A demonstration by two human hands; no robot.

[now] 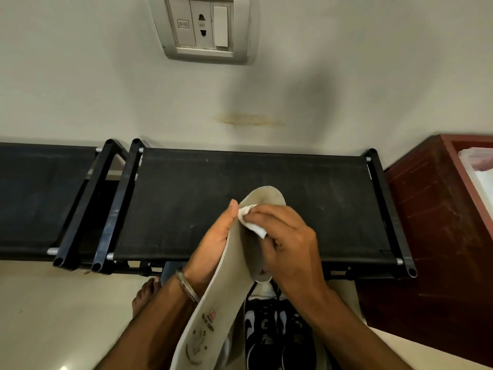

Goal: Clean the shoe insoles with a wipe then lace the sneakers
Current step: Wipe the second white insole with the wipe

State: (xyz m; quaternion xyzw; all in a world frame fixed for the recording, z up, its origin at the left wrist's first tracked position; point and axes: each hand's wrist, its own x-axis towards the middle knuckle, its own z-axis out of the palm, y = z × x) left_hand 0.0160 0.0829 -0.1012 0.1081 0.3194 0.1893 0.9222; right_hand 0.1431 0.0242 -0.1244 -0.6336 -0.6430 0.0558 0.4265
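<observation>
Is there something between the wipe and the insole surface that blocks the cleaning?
Nothing visible does. The right hand presses the wipe directly onto the insole, which the left hand holds from the side.

A black rack stands against a pale wall. A second black rack sits beside it. A wall socket is above. A red-brown cabinet stands to the right.

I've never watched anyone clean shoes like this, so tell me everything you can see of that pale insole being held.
The insole is a long, pale grey-beige strip, thin and flexible, bowed along its length. Its rounded toe end points up and away over the black rack; worn printed marks show near the heel end. The left hand supports it from beneath, while the right hand presses a white wipe against its upper part.
</observation>
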